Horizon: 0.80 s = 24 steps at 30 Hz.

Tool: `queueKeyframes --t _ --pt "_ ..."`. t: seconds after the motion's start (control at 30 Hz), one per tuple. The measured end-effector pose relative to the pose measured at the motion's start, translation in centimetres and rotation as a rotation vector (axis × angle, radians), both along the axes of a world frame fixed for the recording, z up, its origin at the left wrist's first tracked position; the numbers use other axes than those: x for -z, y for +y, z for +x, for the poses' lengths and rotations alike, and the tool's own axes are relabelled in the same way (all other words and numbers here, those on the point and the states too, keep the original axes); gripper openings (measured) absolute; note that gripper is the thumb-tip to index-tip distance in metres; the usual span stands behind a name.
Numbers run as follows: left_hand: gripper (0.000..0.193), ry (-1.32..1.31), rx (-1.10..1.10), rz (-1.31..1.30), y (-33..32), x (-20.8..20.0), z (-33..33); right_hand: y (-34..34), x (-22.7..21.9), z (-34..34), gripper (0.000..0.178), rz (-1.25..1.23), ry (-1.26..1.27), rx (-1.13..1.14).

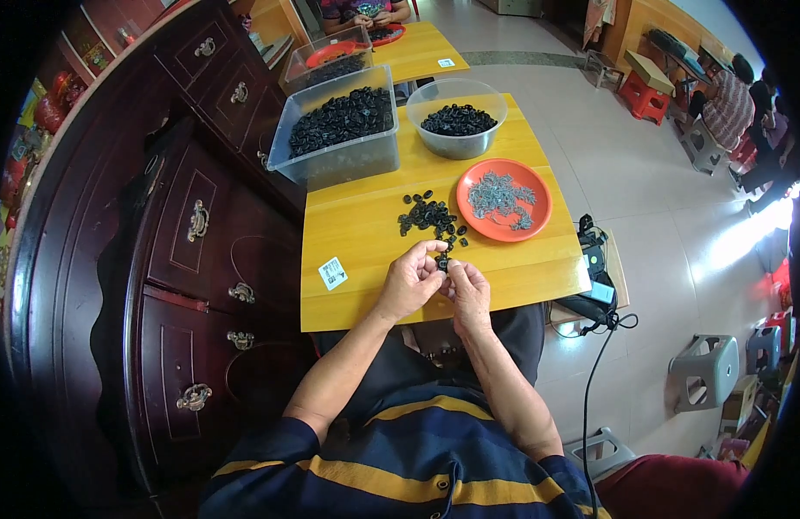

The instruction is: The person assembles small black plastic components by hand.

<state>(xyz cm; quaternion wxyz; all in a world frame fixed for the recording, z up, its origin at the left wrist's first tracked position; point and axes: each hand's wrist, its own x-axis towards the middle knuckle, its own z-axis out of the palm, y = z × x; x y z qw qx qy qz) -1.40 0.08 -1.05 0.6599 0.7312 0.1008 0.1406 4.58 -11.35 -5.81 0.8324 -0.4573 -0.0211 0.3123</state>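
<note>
At the near edge of a yellow table, both hands are right up against each other, fingertips nearly meeting. The left hand has its thumb and index finger pinched on a small black piece, and the right hand has its fingertips closed on the same bit from the other side. Can't tell if anything else is tucked in between, it's just too tiny.

Just beyond the fingers there's a loose pile of black pieces, with a few strays trailing toward the hands. Right next to the pile sits an orange-red plate with a heap of little greyish bits in it. Farther back you've got a round clear bowl and, to its left, a big rectangular bin, both loaded with more black pieces. A white sticker is on the tabletop off to the left, and a dark wooden cabinet runs along that side. Past the bins, another person sits at a second yellow table.
</note>
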Motion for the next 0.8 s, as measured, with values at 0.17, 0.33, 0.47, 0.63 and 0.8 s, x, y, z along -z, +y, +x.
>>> queueKeyframes --t 0.17,0.33,0.47,0.63,0.8 --pt "0.038 0.021 0.016 0.014 -0.1 -0.2 0.2 -0.2 -0.1 -0.1 0.016 -0.018 0.009 0.003" --pt "0.039 0.027 0.002 0.026 -0.1 0.1 0.1 0.1 -1.1 -0.4 0.019 -0.042 0.008 0.031" --pt "0.038 0.021 0.001 0.013 -0.2 0.2 0.2 -0.1 -0.9 -0.2 0.020 -0.049 0.000 0.029" --pt "0.036 0.000 -0.065 -0.002 -0.8 0.7 0.0 -0.1 -0.9 -0.1 0.020 -0.057 0.002 0.019" --pt "0.039 -0.067 -0.093 0.286 -0.5 0.9 -0.3 0.1 -0.3 0.2 0.019 -0.054 0.008 0.045"
